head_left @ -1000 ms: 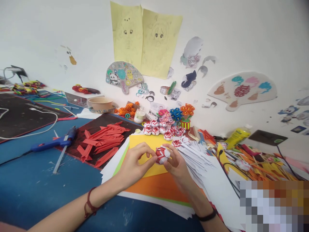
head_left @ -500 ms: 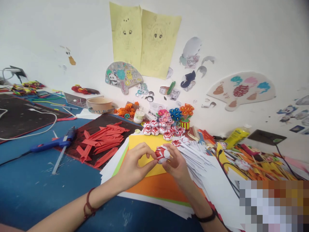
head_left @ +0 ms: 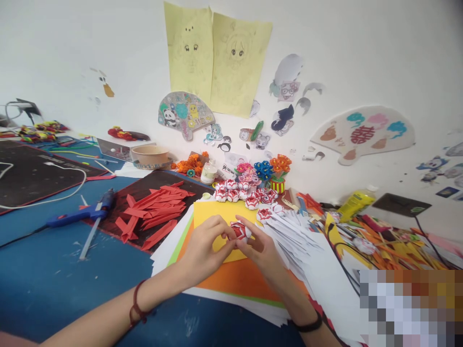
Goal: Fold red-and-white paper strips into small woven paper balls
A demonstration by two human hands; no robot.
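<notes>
A small red-and-white folded paper ball (head_left: pixel 240 230) is held up over the yellow sheet (head_left: pixel 210 210). My left hand (head_left: pixel 208 243) pinches its left side between thumb and fingers. On the other side, the fingertips and thumb of my right hand (head_left: pixel 259 248) close around it. Parts of the ball are hidden behind the fingers. Several similar red-and-white paper balls (head_left: pixel 231 193) sit in a cluster just beyond. To the left, a heap of folded red paper strips (head_left: pixel 155 212) lies on a dark mat (head_left: pixel 108 222). White paper strips (head_left: pixel 289 241) are fanned out on the right.
A blue glue gun (head_left: pixel 81 216) with its cord lies on the blue table (head_left: pixel 43 284) at the left. Behind stand a round bowl (head_left: pixel 149 156), a small white bottle (head_left: pixel 209 172) and paper flowers (head_left: pixel 280 166). A yellow bottle (head_left: pixel 357 202) and scattered paper pieces crowd the right.
The ball and both hands have shifted slightly left, and the ball has turned a little. My right hand's fingers have come closer to my left hand's.
</notes>
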